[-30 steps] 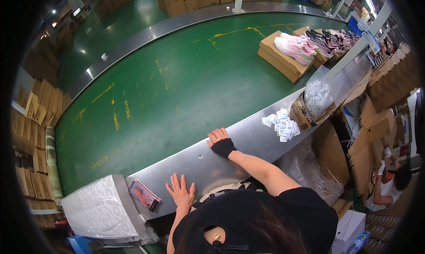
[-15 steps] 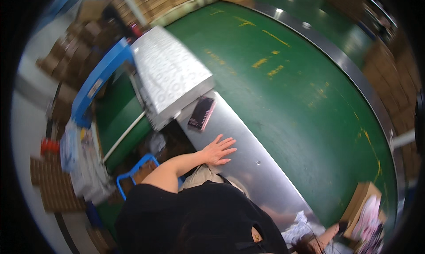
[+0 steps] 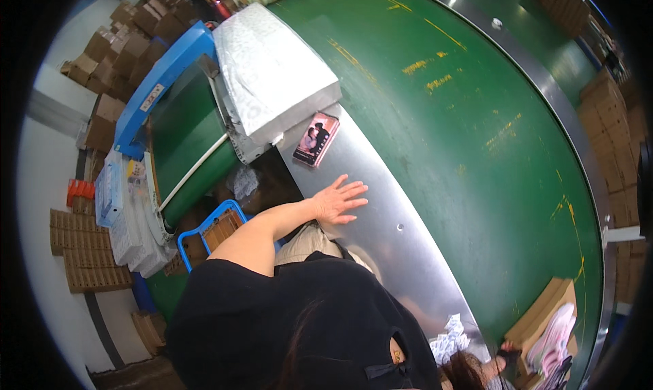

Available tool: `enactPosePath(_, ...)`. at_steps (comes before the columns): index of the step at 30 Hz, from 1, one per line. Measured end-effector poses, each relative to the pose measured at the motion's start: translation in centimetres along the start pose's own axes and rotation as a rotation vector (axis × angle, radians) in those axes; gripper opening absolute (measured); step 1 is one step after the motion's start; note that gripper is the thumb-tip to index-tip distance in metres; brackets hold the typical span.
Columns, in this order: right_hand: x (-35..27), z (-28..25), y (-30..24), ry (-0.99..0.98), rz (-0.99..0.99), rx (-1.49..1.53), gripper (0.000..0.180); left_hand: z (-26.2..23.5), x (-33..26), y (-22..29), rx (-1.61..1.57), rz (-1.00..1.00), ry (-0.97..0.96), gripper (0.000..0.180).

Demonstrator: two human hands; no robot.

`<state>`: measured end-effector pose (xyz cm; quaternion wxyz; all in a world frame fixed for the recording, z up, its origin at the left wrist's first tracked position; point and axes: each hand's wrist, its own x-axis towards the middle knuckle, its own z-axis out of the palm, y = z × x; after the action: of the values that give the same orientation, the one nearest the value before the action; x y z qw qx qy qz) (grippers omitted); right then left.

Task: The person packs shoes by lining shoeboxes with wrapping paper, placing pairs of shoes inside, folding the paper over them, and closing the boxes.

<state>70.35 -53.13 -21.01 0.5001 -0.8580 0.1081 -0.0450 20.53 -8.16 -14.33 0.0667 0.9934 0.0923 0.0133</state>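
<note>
My left hand lies on the shiny metal ledge, fingers spread and nothing in them. Just beyond its fingertips rests a phone with a lit picture on its screen, beside a white wrapped block. At the lower right, partly behind hair, my right hand reaches to the near side of an open cardboard box. Its fingers are small and partly hidden, so their grip cannot be made out. Pink-and-white shoes sit in or against that box. Small white packets lie on the ledge near my right forearm.
A wide green conveyor belt curves past the ledge. To the left are a blue machine frame over a second green belt, a blue-framed stool, and stacked cartons. More boxes stand at the far right.
The view has shifted slightly and sharpened. The phone's screen now shows a brighter picture of two figures. My left hand stays spread on the ledge; my right hand stays by the box.
</note>
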Motion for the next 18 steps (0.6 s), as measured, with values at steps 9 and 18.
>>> enactPosePath(9,-8.8,-0.2,-0.4,-0.565,0.394,1.095,0.026,-0.6,0.2,0.1,-0.077,0.030,0.071,0.049)
enactPosePath(18,-31.1,13.7,-13.5,-0.599,0.724,0.800,0.027,0.7,-0.4,-0.7,-0.173,0.046,0.205,0.048)
